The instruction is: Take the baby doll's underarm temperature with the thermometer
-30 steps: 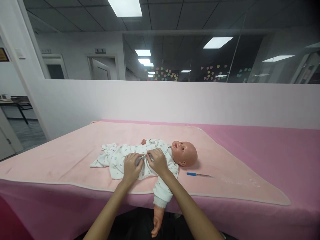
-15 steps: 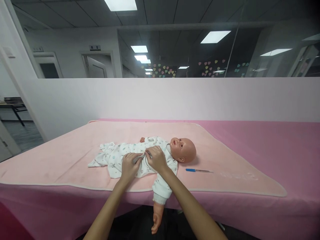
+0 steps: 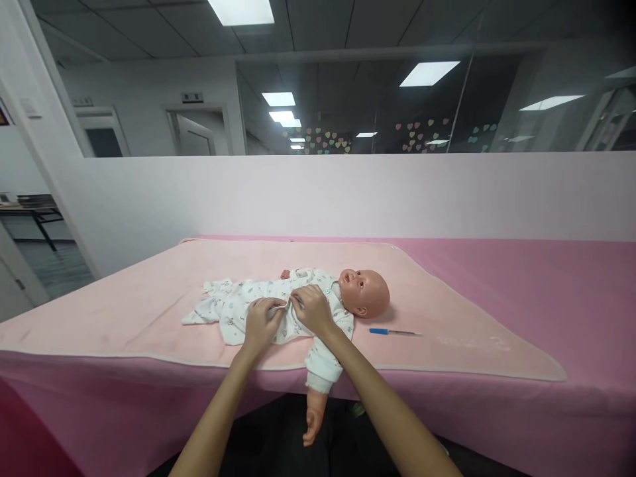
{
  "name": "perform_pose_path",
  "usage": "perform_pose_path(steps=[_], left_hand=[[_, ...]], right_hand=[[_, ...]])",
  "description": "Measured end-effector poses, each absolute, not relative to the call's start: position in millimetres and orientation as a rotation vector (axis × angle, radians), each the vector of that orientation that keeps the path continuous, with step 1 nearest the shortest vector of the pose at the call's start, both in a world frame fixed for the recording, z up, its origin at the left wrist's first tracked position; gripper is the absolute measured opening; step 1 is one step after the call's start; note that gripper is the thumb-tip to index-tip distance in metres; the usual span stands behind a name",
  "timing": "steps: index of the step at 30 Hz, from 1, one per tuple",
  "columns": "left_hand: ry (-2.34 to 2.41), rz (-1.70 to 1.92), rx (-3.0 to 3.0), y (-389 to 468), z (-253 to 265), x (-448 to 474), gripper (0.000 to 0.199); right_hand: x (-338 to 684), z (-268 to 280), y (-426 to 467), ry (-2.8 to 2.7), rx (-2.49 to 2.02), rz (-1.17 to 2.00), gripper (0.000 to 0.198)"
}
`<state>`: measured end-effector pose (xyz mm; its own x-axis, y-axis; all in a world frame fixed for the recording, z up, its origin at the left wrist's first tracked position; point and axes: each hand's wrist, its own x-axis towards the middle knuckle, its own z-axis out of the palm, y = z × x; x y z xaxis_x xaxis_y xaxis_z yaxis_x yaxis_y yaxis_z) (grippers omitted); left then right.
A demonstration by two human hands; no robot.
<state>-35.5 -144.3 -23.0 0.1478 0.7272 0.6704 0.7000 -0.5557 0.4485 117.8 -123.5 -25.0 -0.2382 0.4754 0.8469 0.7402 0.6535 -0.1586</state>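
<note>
A baby doll (image 3: 365, 293) lies on its back, its head to the right and one arm hanging over the table's front edge. It wears a white patterned romper (image 3: 238, 311). At the middle of the doll's front, my left hand (image 3: 262, 323) pinches the cloth's edge between thumb and fingers. Just to the right, my right hand (image 3: 312, 309) also pinches the romper, its fingertips close to the left ones. The cloth is raised slightly between them. Any fastener there is too small to make out.
Beneath the doll a peach blanket (image 3: 149, 291) covers much of the pink-clothed table (image 3: 497, 278). A thermometer-like stick with a blue end (image 3: 380, 331) lies right of the doll, near its head. Behind the table rises a white half-wall (image 3: 348, 195) with glass above.
Both hands keep their pinch on the romper at nearly the same spot. The whole view has shifted slightly; the doll appears a little higher in the picture.
</note>
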Motion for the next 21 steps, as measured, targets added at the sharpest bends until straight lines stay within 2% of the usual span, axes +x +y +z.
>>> perform_pose_path(steps=[4, 8, 11, 17, 21], left_hand=[[1.474, 1.376, 2.393, -147.3, -21.5, -34.8, 0.013], [1.483, 1.360, 2.425, -148.0, -20.4, -33.7, 0.026], [1.548, 1.497, 2.344, -144.8, -21.4, -34.3, 0.030], [1.928, 1.956, 1.948, -141.0, -23.4, -39.2, 0.019], [1.943, 1.863, 2.134, -146.3, -21.8, -34.1, 0.012]], right_hand=[[117.0, -26.9, -121.9, -1.879, -0.971, -0.332, 0.012], [116.9, -27.3, -121.9, -1.866, -0.977, -0.341, 0.011], [117.4, -26.5, -122.9, -1.845, -0.971, -0.333, 0.011], [118.6, -26.1, -123.8, -1.824, -0.967, -0.321, 0.011], [118.8, -26.8, -123.2, -1.828, -0.962, -0.321, 0.011]])
